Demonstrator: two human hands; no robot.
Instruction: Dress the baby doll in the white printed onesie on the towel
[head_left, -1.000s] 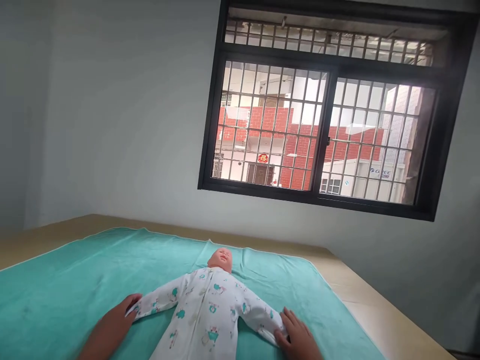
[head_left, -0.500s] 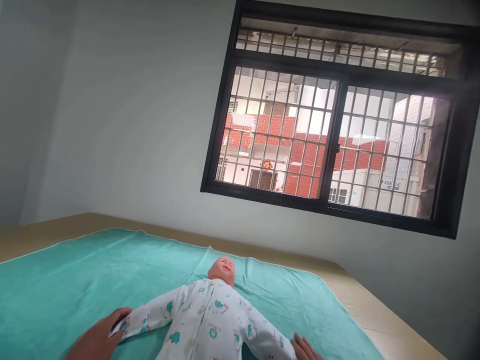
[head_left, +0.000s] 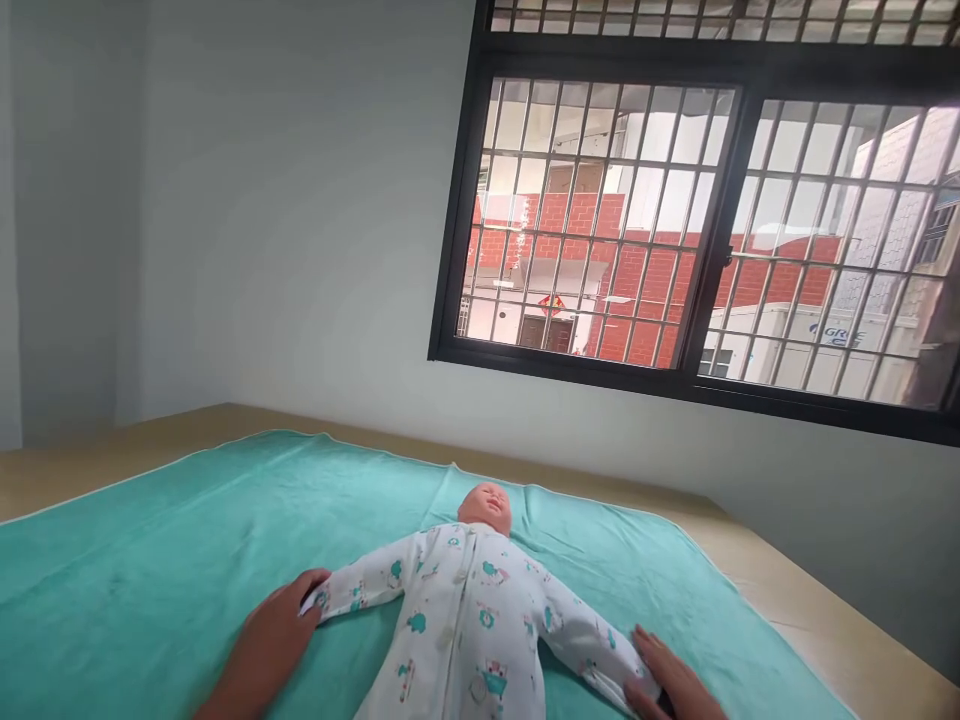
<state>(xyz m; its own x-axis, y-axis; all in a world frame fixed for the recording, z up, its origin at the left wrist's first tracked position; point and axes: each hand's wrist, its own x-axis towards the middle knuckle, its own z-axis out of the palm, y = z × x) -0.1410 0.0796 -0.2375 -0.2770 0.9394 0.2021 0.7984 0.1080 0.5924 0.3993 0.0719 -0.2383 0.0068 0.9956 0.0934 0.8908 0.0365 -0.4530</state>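
The left hand (head_left: 274,635) curls its fingers round one sleeve cuff (head_left: 319,600) of the baby doll (head_left: 465,610). The doll lies face up, arms spread, in a printed white sleepsuit on the teal blanket (head_left: 150,560) covering the bed (head_left: 795,610). The right hand (head_left: 675,685) rests flat, fingers straight and side by side, on the other cuff (head_left: 626,668).

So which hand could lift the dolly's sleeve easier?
Left, probably. The left hand seems to pinch one cuff in its grip; the right hand lies flat on the other cuff, partly out of frame.
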